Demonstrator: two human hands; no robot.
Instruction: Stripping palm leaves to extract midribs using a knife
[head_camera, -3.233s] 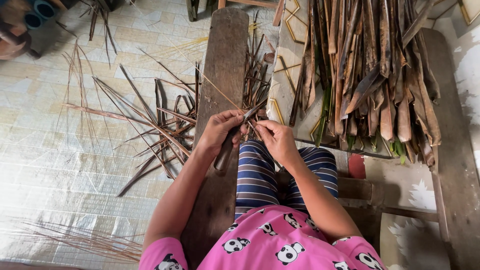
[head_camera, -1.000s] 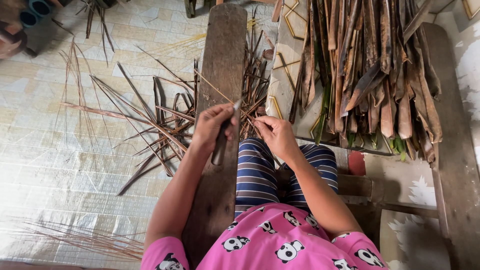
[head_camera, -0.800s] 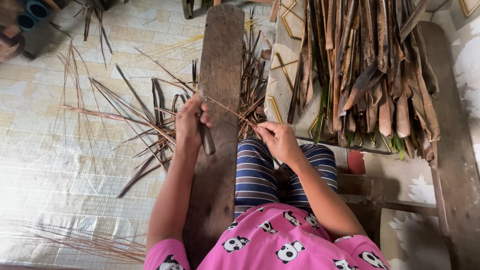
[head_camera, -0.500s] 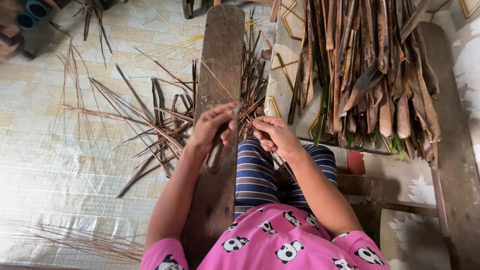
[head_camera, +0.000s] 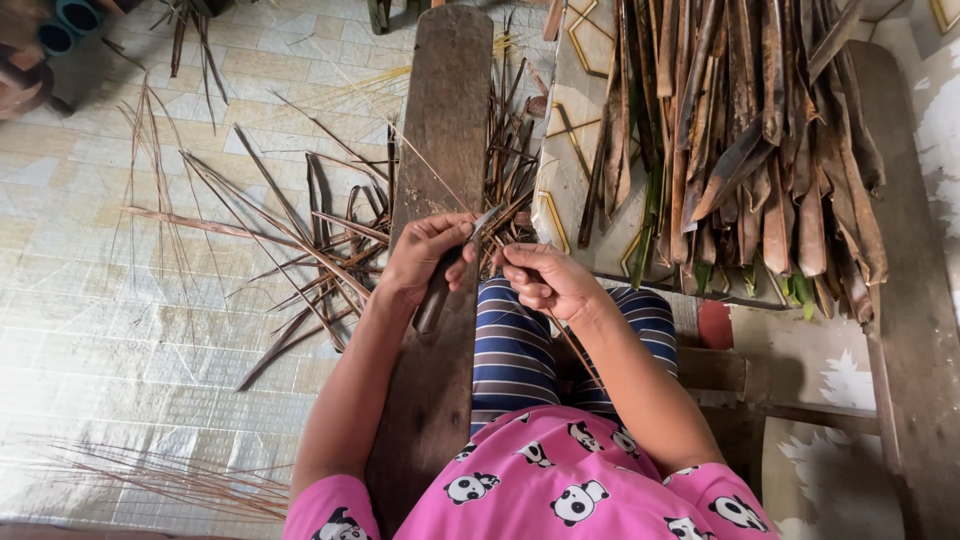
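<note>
A: Tiled floor (head_camera: 120, 330), dark plank (head_camera: 440, 120) up the centre?
B: Yes. Left hand (head_camera: 425, 258) grips a knife (head_camera: 440, 285); right hand (head_camera: 545, 280) pinches a thin strip (head_camera: 415, 150) slanting toward upper left, between both.

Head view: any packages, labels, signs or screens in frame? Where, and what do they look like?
None in view: no package, label, sign or screen.
Nearest to print is the pink shirt at the bottom edge, patterned with black-and-white panda faces.
Also a pale board under the leaf pile, upper centre, with gold line patterns.
</note>
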